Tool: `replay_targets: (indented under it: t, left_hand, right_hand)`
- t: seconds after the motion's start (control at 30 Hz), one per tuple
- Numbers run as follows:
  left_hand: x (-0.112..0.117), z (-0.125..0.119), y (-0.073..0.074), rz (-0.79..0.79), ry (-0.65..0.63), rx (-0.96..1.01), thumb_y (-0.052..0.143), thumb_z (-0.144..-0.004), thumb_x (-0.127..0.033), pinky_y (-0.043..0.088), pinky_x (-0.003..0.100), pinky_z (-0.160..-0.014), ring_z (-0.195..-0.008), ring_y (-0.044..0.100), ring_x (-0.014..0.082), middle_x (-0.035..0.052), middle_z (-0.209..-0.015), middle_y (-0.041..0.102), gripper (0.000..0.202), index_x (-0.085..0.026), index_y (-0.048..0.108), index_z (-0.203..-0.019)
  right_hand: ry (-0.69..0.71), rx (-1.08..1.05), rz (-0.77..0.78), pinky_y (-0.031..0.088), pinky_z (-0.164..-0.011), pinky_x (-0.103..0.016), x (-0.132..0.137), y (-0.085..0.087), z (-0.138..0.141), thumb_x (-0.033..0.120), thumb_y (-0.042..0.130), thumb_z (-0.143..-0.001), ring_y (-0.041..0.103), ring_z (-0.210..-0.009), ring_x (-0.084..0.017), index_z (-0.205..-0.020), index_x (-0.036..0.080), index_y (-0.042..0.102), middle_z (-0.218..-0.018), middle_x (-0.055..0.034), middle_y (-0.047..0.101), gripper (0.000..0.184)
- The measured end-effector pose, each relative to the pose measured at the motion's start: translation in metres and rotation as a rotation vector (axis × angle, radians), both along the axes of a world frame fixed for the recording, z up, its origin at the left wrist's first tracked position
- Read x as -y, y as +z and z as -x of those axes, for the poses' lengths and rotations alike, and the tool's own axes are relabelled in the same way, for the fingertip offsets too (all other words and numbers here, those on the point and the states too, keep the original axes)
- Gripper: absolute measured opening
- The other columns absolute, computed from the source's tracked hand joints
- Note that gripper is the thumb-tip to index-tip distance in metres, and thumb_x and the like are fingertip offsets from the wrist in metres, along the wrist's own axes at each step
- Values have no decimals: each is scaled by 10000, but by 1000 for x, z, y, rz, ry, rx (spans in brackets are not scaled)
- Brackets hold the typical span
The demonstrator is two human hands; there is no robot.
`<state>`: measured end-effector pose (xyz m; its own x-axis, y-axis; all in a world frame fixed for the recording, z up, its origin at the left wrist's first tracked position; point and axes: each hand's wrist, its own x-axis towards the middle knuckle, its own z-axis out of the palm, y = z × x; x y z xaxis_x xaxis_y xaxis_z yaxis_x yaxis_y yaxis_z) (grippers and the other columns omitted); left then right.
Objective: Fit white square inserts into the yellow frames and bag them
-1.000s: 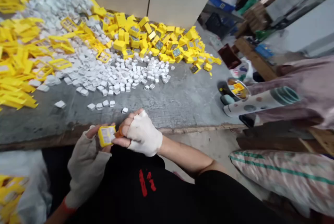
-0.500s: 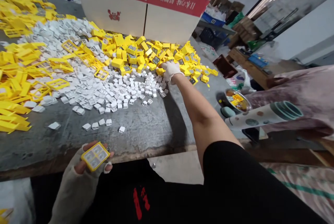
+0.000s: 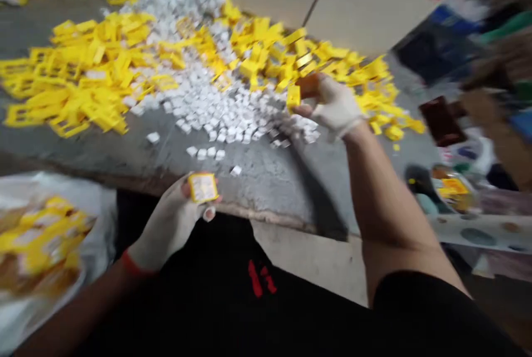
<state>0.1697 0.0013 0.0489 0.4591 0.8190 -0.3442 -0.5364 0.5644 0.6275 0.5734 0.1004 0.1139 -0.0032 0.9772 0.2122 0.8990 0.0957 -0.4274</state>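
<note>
My left hand [image 3: 172,224], in a fingerless white glove, grips a small yellow frame with white squares in it [image 3: 203,187] just in front of the table's near edge. Farther out, my gloved right hand [image 3: 332,105] is raised over the grey table [image 3: 266,171] with its fingers closed on a small yellow box [image 3: 293,95]. A heap of small white squares [image 3: 216,107] lies just left of that hand. A pile of yellow boxes [image 3: 332,63] spreads behind and to its right. The picture is blurred by motion.
Flat yellow frames [image 3: 83,85] are heaped at the left of the table. A large cardboard box [image 3: 357,8] with a red band stands at the back. A white bag with yellow parts [image 3: 37,240] sits at my lower left. A metal bowl [image 3: 453,188] is at right.
My right hand has lifted off the pile with a yellow box in its fingers and come back a little towards me. The view has swung left. My left hand still holds the yellow frame.
</note>
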Motion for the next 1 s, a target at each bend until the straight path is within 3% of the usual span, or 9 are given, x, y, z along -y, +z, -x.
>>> replay_targets:
  t: [0.07, 0.13, 0.2, 0.3, 0.43, 0.57, 0.73, 0.83, 1.0]
  left_hand:
    - [6, -7, 13, 20, 18, -71, 971, -842, -413, 571, 279, -621, -823, 772, 220, 57, -1004, 797, 383, -201, 817, -1123]
    - [11, -8, 16, 27, 1, -62, 981, -834, -453, 573, 290, -617, -819, 792, 237, 62, -1058, 808, 463, -223, 794, -1189]
    - [17, -5, 16, 25, -10, -37, 988, -836, -475, 586, 299, -622, -850, 811, 255, 70, -1126, 825, 510, -244, 777, -1240]
    - [27, 1, 16, 12, -2, -25, 978, -856, -436, 606, 306, -640, -928, 823, 277, 78, -1179, 844, 476, -252, 777, -1246]
    - [34, 6, 21, -4, 11, -32, 953, -875, -366, 642, 329, -669, -993, 820, 295, 81, -1173, 857, 368, -236, 791, -1179]
    - [38, 6, 23, 13, 33, -18, 939, -887, -296, 666, 333, -656, -924, 816, 264, 68, -1109, 857, 281, -217, 796, -1116]
    - [40, 7, 21, -13, 32, -7, 931, -898, -284, 675, 328, -656, -945, 833, 272, 88, -1125, 868, 287, -210, 814, -1150]
    - [41, 7, 22, -40, 26, -24, 902, -921, -282, 678, 325, -673, -991, 843, 288, 109, -1160, 875, 274, -203, 819, -1170]
    - [42, 5, 20, -56, 49, -31, 894, -906, -246, 689, 298, -647, -941, 840, 256, 97, -1106, 874, 254, -198, 836, -1148]
  right_hand:
    - [201, -78, -4, 659, -1125, -635, 39, -3, 44, 790, 826, -892, 791, -1231, -371, -1467, 333, 740, -1354, -97, 815, 740]
    - [455, -81, -76, 671, -1102, -630, 76, -3, 86, 771, 799, -959, 803, -1218, -386, -1503, 371, 754, -1330, -92, 828, 677]
    - [574, -83, -129, 688, -1064, -597, 103, -1, 121, 724, 761, -1020, 813, -1196, -380, -1528, 382, 749, -1320, -88, 836, 612]
    - [609, -59, -178, 685, -1022, -566, 117, 0, 152, 727, 713, -1053, 817, -1176, -359, -1519, 396, 753, -1346, -76, 840, 573]
    - [629, -4, -172, 665, -977, -562, 116, 3, 166, 800, 641, -1059, 823, -1128, -352, -1483, 331, 785, -1335, -100, 852, 648]
    - [607, 14, -153, 648, -964, -559, 121, 5, 169, 801, 626, -1066, 814, -1138, -357, -1447, 324, 809, -1320, -108, 855, 637]
    - [658, -19, -187, 656, -920, -569, 127, 6, 168, 705, 730, -1052, 822, -1091, -361, -1484, 318, 787, -1304, -118, 859, 582]
    - [634, -3, -146, 653, -935, -579, 128, 7, 168, 730, 685, -1062, 816, -1092, -369, -1489, 357, 788, -1309, -116, 856, 577]
    - [632, 44, -171, 627, -932, -513, 131, 4, 169, 763, 620, -1078, 788, -1062, -335, -1486, 304, 791, -1275, -118, 849, 637]
